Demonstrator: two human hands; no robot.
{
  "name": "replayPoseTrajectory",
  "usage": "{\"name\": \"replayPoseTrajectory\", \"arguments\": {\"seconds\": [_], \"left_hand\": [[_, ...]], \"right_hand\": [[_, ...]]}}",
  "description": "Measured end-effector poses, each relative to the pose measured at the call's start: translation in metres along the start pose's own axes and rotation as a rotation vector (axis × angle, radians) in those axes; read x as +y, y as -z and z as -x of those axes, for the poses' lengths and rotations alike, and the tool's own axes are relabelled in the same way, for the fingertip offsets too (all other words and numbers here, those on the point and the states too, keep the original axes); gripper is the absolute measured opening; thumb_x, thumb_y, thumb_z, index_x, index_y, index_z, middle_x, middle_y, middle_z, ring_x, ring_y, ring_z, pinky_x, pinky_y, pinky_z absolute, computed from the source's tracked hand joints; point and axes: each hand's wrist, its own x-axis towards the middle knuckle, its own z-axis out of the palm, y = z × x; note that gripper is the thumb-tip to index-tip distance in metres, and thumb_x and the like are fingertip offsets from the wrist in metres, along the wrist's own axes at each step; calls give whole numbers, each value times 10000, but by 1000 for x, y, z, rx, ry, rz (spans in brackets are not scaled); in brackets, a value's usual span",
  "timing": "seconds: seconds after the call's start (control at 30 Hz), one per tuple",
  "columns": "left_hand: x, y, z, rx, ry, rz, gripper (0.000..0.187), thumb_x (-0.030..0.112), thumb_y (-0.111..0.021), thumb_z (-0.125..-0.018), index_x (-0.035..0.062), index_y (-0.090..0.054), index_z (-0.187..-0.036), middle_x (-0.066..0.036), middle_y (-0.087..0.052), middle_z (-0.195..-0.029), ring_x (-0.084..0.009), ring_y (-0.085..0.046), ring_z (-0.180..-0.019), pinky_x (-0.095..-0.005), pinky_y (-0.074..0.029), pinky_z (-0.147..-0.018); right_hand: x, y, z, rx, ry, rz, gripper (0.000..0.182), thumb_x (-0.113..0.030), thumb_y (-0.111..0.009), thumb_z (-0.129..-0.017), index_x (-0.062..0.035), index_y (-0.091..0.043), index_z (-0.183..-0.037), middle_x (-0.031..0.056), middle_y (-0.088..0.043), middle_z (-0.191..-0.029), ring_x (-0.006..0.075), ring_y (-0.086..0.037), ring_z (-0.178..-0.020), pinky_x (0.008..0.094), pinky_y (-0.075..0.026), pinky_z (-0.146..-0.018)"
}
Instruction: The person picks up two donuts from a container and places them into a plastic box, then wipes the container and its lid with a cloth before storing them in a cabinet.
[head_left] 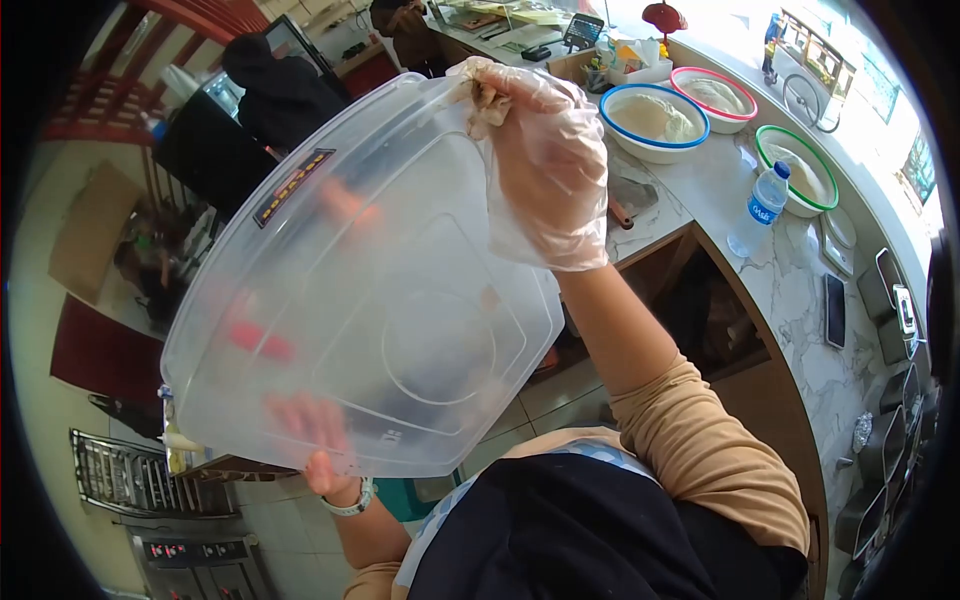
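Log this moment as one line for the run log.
left hand: holds clear plastic container | right hand: gloved, grips its top edge | container: tilted, raised | counter: three bowls, water bottle

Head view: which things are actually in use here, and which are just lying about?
In use:
- clear plastic tub, held up
- right hand, gloved, gripping its top rim
- left hand, bare, under its lower edge

Lying about:
- three bowls on the counter
- water bottle
- phone

Right hand (545,160): covered by a thin, clear disposable glove.
Left wrist: a pale watch (352,503) is worn.
Sleeves: tan, long.
Torso: dark apron over light blue.
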Motion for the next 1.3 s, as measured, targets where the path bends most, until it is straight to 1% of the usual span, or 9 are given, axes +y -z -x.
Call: {"name": "replayPoseTrajectory", "arguments": {"seconds": [0.1,0.27,0.4,0.53,0.63,0.73,0.97,1.23,1.3], "left_hand": [[-6,1,12,-10,13,60,513,125,-738,-651,131,-315,-940,6,-360,-749,-77,-314,-578,-204,-281,-506],[-7,-4,22,-26,7,37,512,86,-764,-639,148,-334,-911,28,-376,-730,-70,-319,-565,-207,-287,-515],[-8,5,28,-59,49,74,525,97,-778,-639,144,-328,-905,28,-366,-712,-69,-312,-564,-214,-274,-503],[-7,5,30,11,73,86,525,94,-777,-637,140,-322,-896,30,-354,-702,-71,-293,-554,-221,-267,-496],[-10,8,42,5,-13,-49,501,49,-745,-646,137,-319,-896,21,-345,-701,-74,-280,-560,-215,-259,-497],[-12,6,38,-62,-48,18,418,64,-679,-701,127,-320,-907,7,-335,-699,-92,-274,-568,-237,-252,-509],[5,41,35,113,-121,300,342,190,-618,-759,105,-358,-965,-32,-393,-722,-130,-295,-553,-271,-237,-482],[3,32,32,311,-63,270,277,296,-566,-777,148,-333,-757,14,-323,-608,-113,-249,-506,-261,-214,-477],[1,26,24,431,-112,152,313,327,-555,-795,152,-316,-693,18,-315,-597,-109,-258,-488,-255,-206,-449]], "right_hand": [[-9,-7,10,-51,248,189,306,86,-628,-718,-71,-668,-977,77,-656,-886,243,-644,-852,328,-516,-714],[-24,-14,29,-57,352,274,332,106,-658,-681,-60,-669,-968,63,-647,-857,230,-661,-838,312,-533,-700],[-25,-10,32,-25,29,245,316,110,-617,-735,-59,-662,-999,92,-652,-896,256,-632,-864,331,-491,-793],[-54,-12,49,-167,357,60,319,137,-608,-713,-59,-656,-960,111,-634,-1063,250,-637,-953,316,-509,-810],[-32,1,34,-187,291,333,337,147,-577,-694,-44,-632,-966,118,-636,-1038,232,-642,-913,301,-502,-756],[-7,-3,47,-147,30,22,266,149,-532,-747,-34,-623,-916,134,-657,-955,248,-647,-840,305,-510,-734],[12,28,150,-326,-100,99,313,149,-571,-749,-44,-640,-986,140,-659,-989,258,-651,-908,313,-513,-766],[-12,30,215,-237,-325,88,302,116,-588,-749,-51,-649,-992,180,-635,-1079,301,-624,-1015,333,-504,-870],[-49,32,224,-435,-281,77,310,113,-592,-738,-45,-649,-997,186,-627,-1089,322,-606,-1043,361,-487,-912]]}}
